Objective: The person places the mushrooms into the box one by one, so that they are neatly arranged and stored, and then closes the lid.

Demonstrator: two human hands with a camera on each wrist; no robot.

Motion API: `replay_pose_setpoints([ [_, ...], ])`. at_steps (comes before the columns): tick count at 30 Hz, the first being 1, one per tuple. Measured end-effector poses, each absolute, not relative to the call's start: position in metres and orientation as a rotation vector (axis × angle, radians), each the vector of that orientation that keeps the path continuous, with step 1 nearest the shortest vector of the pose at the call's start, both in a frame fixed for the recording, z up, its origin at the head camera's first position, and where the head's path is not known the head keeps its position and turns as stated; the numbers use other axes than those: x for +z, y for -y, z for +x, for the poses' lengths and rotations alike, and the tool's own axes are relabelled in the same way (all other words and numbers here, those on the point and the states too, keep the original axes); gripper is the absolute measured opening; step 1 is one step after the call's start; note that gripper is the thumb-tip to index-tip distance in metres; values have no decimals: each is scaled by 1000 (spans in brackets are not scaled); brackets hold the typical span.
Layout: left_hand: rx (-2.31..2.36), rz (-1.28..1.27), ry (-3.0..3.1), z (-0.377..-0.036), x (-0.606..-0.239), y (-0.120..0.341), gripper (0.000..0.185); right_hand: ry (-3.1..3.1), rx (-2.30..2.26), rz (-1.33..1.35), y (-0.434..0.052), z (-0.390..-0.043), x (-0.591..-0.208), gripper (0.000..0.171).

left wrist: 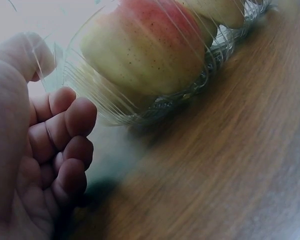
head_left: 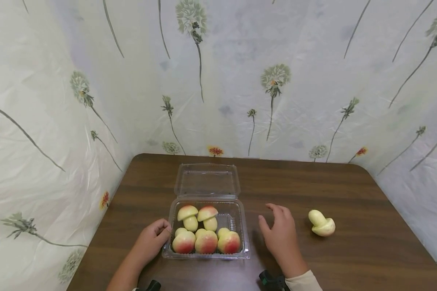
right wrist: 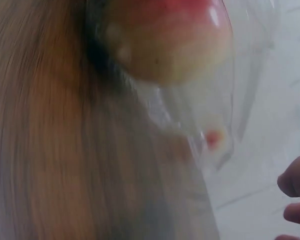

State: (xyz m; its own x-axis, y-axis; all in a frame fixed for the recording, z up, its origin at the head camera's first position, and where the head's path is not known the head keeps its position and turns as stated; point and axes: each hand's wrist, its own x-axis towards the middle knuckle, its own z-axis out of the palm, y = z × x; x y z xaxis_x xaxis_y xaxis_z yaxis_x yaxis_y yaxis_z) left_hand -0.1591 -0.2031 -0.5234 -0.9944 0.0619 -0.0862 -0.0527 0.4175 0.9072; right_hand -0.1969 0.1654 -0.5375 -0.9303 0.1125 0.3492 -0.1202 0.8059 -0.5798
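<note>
A: From the head view?
B: The left hand (head_left: pixel 151 241) rests, fingers curled, against the clear plastic box (head_left: pixel 240 218) holding five mushrooms (head_left: pixel 205 241). The right hand (head_left: pixel 281 236) hovers relaxed between the box and a loose mushroom (head_left: pixel 322 224).

A: And the wrist views?
B: Left fingers (left wrist: pixel 65 130) curl beside the box wall, gripping nothing. Right fingertips (right wrist: pixel 296 187) barely show.

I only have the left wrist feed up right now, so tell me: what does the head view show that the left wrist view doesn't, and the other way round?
Only the head view shows the right hand open over the table, a loose mushroom to its right, the container's open lid, and five mushrooms inside. Only the left wrist view shows the left hand's curled fingers close up, beside the ribbed corner of the container, holding nothing visible. Both show the left hand at the container's left side, and a reddish mushroom inside.
</note>
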Motion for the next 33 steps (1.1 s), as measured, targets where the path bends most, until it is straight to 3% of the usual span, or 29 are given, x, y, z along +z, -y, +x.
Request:
replay_pose_setpoints([
  [11,1662,-3,-2535,-159,-525,204,13,2364,897,-95,-205,-195,-535,37],
  [21,1681,-15,-2539,-158,-524,201,12,2176,739,-188,-241,-196,-539,44],
  [27,1670,-29,-2547,-157,-525,201,13,2203,790,-377,-266,-193,-542,56],
  [33,1673,-26,-2563,-161,-536,202,13,2299,1005,-691,-277,-191,-545,82],
])
